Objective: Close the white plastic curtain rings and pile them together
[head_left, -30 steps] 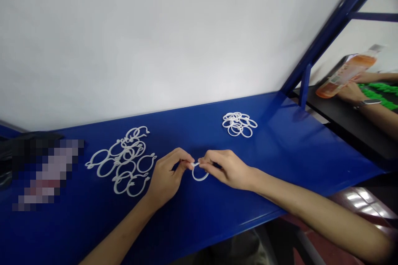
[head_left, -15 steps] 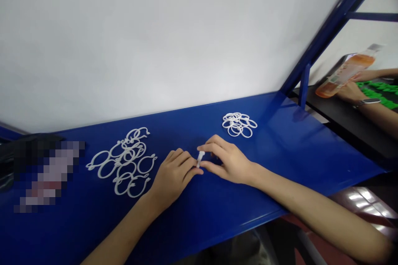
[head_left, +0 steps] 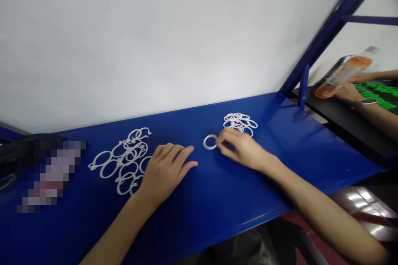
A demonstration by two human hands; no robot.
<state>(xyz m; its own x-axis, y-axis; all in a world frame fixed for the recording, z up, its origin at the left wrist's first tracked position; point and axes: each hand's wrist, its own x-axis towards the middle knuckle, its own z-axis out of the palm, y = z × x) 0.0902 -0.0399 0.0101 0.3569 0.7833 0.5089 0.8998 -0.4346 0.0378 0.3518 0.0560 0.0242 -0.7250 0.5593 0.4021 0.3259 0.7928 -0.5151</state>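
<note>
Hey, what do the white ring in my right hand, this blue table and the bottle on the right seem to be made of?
White ring: probably smooth plastic, slightly shiny; it's thin and evenly white.
Blue table: likely painted metal, glossy, given its soft reflections and thin edge, though the look alone can't confirm it.
Bottle: probably clear, smooth plastic, being see-through, though glass isn't ruled out.

The left hand (head_left: pixel 168 170) is covering parts of the nearest loops (head_left: pixel 140 165) on its outer side. The right hand (head_left: pixel 239 147) is hiding one edge of its ring (head_left: pixel 205 144) and part of the pile (head_left: pixel 238 116) just beyond. Farther right, a bottle's (head_left: pixel 345 73) label is looking blurred.
</note>
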